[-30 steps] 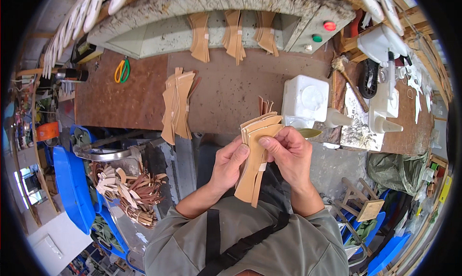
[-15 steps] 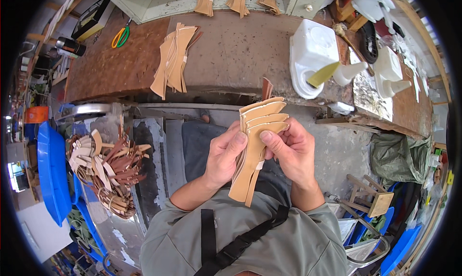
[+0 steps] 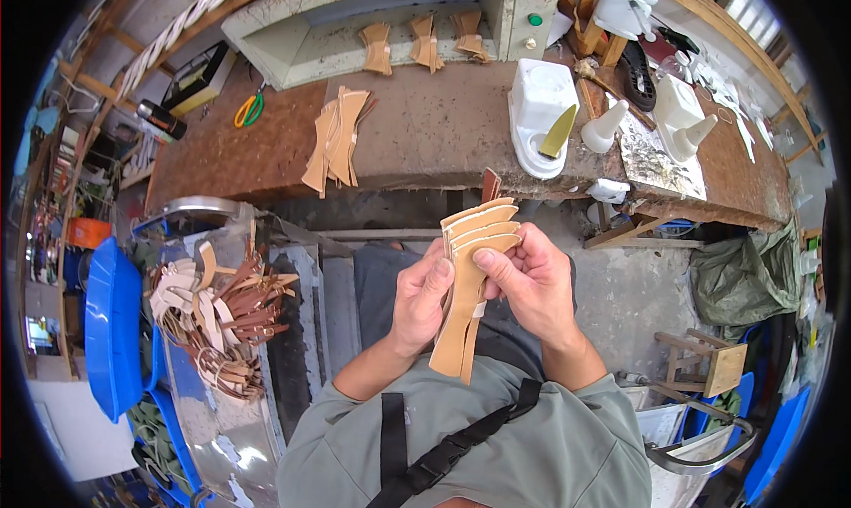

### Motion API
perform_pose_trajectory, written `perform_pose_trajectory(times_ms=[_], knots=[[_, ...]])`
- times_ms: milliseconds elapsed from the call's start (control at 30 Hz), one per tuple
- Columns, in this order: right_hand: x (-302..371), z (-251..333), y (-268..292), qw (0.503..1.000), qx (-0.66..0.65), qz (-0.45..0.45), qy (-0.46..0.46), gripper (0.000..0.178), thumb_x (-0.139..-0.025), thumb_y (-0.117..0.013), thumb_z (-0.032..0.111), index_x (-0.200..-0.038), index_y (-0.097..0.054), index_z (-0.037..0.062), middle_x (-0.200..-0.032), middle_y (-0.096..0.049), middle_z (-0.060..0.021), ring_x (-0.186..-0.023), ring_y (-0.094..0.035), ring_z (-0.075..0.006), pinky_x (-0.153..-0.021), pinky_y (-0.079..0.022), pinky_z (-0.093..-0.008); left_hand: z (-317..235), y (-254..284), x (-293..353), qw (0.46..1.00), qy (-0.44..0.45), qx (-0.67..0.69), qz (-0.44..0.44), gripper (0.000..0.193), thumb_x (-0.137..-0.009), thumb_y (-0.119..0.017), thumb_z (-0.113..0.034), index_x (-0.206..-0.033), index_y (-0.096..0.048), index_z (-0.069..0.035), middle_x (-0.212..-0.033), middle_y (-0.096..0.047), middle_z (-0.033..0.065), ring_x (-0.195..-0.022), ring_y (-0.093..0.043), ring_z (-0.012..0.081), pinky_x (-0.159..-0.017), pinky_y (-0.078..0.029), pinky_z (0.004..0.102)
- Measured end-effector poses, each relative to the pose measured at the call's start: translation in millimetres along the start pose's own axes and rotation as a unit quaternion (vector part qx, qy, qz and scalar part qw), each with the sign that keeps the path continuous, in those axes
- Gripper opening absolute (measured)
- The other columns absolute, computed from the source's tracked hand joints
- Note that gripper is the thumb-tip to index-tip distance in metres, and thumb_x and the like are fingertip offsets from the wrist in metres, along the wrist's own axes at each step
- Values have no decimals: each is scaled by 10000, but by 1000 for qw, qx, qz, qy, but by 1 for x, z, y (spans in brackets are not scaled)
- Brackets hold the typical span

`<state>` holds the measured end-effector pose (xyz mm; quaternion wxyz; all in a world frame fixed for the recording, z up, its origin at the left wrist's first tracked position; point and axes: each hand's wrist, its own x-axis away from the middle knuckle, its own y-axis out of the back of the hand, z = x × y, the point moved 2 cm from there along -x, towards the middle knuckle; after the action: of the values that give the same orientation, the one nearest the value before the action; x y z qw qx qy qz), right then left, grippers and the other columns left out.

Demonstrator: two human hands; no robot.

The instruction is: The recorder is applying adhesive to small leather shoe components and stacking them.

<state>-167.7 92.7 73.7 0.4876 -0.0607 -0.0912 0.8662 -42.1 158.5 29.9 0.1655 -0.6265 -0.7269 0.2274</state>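
Note:
Above my lap I hold a fanned bundle of tan leather pieces [image 3: 464, 317], waisted and wider at the ends, with pale edges. My left hand [image 3: 418, 302] is closed on its left side, thumb in front. The thumb of my right hand [image 3: 537, 282] presses the front piece near the upper end, its fingers curled behind. A light band wraps the bundle partway down, and a dark brown strip [image 3: 490, 185] sticks up behind it. Across from me on the bench lies another stack of similar tan leather pieces [image 3: 335, 140].
The brown bench [image 3: 417, 109] carries scissors [image 3: 249, 110], a white bottle [image 3: 542, 96] with a green blade-like piece, and white containers. A grey metal box [image 3: 266, 60] holds several tan bundles. At left, leather straps [image 3: 217, 308] pile on a metal surface beside a blue tray [image 3: 113, 329].
The whole view has shifted, so the bench and metal box sit lower in the picture. My hands keep their grip, and the fanned upper ends of the leather pieces look slightly closer together.

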Motion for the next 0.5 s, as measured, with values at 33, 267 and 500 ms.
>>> perform_pose_trajectory(times_ms=[33, 267, 500], knots=[[0, -1, 1, 1000, -4, -5, 7, 129, -856, -624, 104, -855, -531, 15, -699, -598, -4, -568, -518, -11, -477, -416, -164, 0, -1, -1, 1000, 1, 19, -5, 374, -954, -444, -237, -1152, -527, 69, -1159, -482, 85, -997, -516, 141, -822, -431, 263], [4, -3, 6, 999, -18, -13, 30, 114, -853, -622, 86, -903, -560, 5, -705, -592, -4, -548, -512, -17, -464, -407, -160, 2, -1, -1, 999, 1, 8, 33, 388, -957, -432, -248, -1153, -523, 74, -1210, -474, 105, -1024, -520, 162, -832, -436, 272], [4, 0, 3, 1000, -5, 2, 7, 148, -852, -629, 106, -944, -572, 5, -723, -601, -4, -592, -535, -21, -495, -435, -165, -7, -5, 0, 1000, 6, 16, 16, 377, -963, -410, -223, -1161, -511, 81, -1203, -482, 104, -1016, -526, 159, -842, -432, 270]])
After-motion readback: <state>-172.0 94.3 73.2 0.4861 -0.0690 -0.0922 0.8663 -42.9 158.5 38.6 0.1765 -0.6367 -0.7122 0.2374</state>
